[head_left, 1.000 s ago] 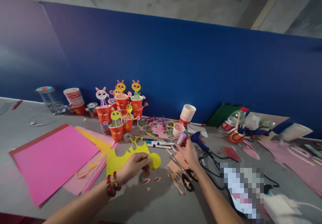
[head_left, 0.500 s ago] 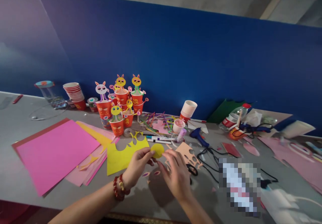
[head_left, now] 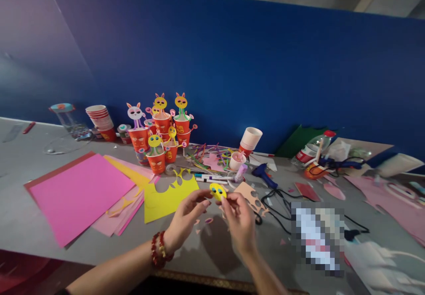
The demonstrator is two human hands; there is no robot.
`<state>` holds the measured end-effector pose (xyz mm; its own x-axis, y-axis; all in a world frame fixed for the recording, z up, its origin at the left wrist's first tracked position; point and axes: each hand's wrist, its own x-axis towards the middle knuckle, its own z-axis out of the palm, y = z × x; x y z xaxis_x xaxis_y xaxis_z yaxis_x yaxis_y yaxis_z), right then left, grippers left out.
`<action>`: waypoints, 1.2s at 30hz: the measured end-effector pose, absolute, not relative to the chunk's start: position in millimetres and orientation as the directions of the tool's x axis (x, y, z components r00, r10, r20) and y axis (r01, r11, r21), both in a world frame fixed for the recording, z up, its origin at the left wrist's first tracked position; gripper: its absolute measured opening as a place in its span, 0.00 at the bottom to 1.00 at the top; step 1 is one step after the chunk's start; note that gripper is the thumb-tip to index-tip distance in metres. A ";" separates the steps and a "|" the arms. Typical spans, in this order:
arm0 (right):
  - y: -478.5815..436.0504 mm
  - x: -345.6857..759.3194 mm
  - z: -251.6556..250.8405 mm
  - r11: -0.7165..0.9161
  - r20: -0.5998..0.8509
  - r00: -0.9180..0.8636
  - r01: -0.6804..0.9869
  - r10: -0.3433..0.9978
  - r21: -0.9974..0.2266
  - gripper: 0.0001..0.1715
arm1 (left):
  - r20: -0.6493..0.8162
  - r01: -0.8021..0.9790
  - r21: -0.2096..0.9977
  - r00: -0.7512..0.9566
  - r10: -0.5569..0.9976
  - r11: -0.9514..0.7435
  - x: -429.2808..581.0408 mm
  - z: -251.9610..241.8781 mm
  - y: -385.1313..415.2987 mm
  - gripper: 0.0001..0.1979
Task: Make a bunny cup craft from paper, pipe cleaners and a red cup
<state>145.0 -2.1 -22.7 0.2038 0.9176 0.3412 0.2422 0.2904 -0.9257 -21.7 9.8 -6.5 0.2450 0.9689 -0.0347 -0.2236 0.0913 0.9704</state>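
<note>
A yellow paper disc with blue and dark eyes [head_left: 217, 189] is held up above the table, its eyed side toward me. My right hand [head_left: 241, 220] pinches its lower right edge between thumb and fingers. My left hand [head_left: 186, 217], wearing red bead bracelets [head_left: 159, 248], is at the disc's left edge. Its fingertips seem to touch there, while the thumb stands apart. Below the hands lie small paper eye shapes [head_left: 209, 220]. A yellow sheet with round cut-outs [head_left: 166, 202] lies left of the disc, and a peach cut-out sheet [head_left: 247, 195] lies to the right.
Red cups with paper animal figures [head_left: 156, 160] stand at the back left. Pink sheets [head_left: 79, 197] lie at left. Pens [head_left: 212, 179] and coloured strips lie behind my hands. A blue glue gun [head_left: 264, 175] with a black cord, a bottle [head_left: 312, 148] and a white power strip [head_left: 375, 264] are at right.
The yellow disc has been turned over, from a plain side to the side with eyes. It has risen slightly and now sits in my right fingers; my left thumb has come off it.
</note>
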 end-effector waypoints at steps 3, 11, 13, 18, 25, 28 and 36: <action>-2.6 144.0 -21.2 0.109 0.086 0.230 -0.091 0.969 -0.990 0.16 | -0.034 -0.222 0.972 0.219 0.975 0.084 -25.8 -9.1 15.0 0.19; -5.8 135.0 -31.7 0.035 0.021 0.078 -0.189 0.997 -0.981 0.17 | -0.050 -0.270 0.955 0.271 0.961 0.125 -21.0 -15.5 25.5 0.18; -3.8 142.6 -34.2 0.095 0.095 0.006 0.056 0.995 -0.994 0.17 | -0.036 -0.263 0.959 0.252 0.967 0.105 -25.0 -14.6 30.5 0.18; 0.2 170.6 -38.1 0.236 0.139 -0.224 0.496 0.965 -0.836 0.07 | -0.065 -0.179 0.979 0.192 0.979 0.100 -44.1 -19.4 43.2 0.18; -2.4 164.0 -44.3 0.356 0.096 -0.377 0.717 0.921 -0.599 0.11 | -0.126 -0.191 0.966 0.237 0.963 0.173 -47.4 -52.8 43.0 0.22; -0.4 159.2 -44.4 0.362 0.072 -0.388 0.756 0.919 -0.546 0.11 | -0.124 -0.204 0.962 0.257 0.958 0.179 -46.6 -63.0 42.3 0.24; 1.6 156.7 -42.9 0.347 0.048 -0.384 0.764 0.922 -0.544 0.11 | -0.094 -0.196 0.968 0.291 0.952 0.156 -49.4 -68.3 43.9 0.22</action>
